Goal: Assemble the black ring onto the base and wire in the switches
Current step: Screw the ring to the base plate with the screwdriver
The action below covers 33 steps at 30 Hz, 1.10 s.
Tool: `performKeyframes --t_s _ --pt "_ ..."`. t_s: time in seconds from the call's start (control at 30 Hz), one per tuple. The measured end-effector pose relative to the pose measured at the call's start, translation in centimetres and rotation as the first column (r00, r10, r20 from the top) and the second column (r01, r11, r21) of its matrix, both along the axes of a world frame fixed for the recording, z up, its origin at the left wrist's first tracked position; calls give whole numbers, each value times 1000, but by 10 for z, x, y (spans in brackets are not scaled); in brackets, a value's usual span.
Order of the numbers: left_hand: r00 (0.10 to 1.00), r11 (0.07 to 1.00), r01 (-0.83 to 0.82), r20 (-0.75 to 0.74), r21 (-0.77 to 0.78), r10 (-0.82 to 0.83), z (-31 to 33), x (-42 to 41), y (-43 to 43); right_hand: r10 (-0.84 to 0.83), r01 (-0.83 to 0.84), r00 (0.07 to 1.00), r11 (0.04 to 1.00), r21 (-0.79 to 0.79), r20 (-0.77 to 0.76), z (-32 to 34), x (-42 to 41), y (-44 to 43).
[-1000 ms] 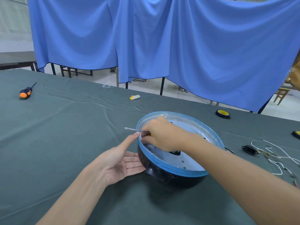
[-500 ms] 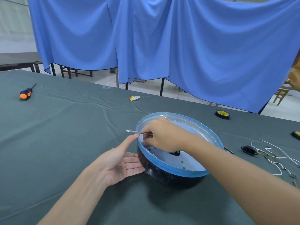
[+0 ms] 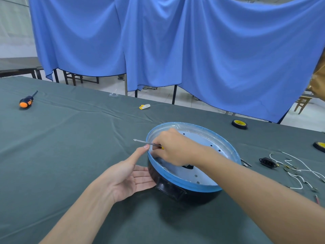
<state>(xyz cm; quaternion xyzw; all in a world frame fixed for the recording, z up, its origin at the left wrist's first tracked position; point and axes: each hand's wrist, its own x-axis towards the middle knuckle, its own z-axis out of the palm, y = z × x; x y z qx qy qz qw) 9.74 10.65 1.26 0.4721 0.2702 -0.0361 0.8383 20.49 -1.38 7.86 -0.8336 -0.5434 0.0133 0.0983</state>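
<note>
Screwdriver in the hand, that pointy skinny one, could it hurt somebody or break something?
Maybe. The screwdriver in the right hand passes just above the left hand thumb, so a slip could jab it. The right hand works inside the base, steadied only by that open left hand; a hard push might slide it. The right forearm could also snag the loose wires.

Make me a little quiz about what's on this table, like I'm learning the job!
1. True or false: the left hand grips the orange screwdriver.
2. What does the right hand hold? A, a tape roll. B, a thin screwdriver. C, a white wire.
3. Fill in: the black socket lies on the table to the ___ of the round base.
Key: 1 false, that hand is open beside the base. 2 B. 3 right.
</note>
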Motion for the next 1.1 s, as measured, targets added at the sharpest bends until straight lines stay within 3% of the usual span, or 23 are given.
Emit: performKeyframes --t_s 0.1,0.3,0.47,0.73,0.8,0.87,0.97,1.03,1.1 --pt "1000 1000 -3 -1 6 3 -1 -1 0 -8 9 1000 1000 17 -9 0 -1 -1" --pt "1000 1000 4 10 1 -4 -1 0 1 -183 180 975 983 -38 -125 29 7 -26" --pt "1000 1000 26 1 11 -26 -3 2 3 -131 127 991 966 -226 -5 59 10 -52" --pt "979 978 204 -33 44 -202 -3 -1 14 -90 83 996 966 -243 -19 69 6 -66" --pt "974 973 225 -26 41 -224 -4 -1 15 -75 66 995 990 -125 -71 71 6 -69" --pt "972 972 233 -25 39 -232 -4 -1 14 -54 80 984 985 151 -170 71 7 -68" --pt "973 972 231 -30 42 -230 -4 0 14 2 184 943 831 525 -333 65 6 -60" --pt "974 973 227 -32 46 -226 -4 0 13 15 212 941 752 625 -338 60 4 -54" --pt "975 974 220 -29 48 -219 -5 0 13 11 182 959 739 648 -282 55 2 -48"
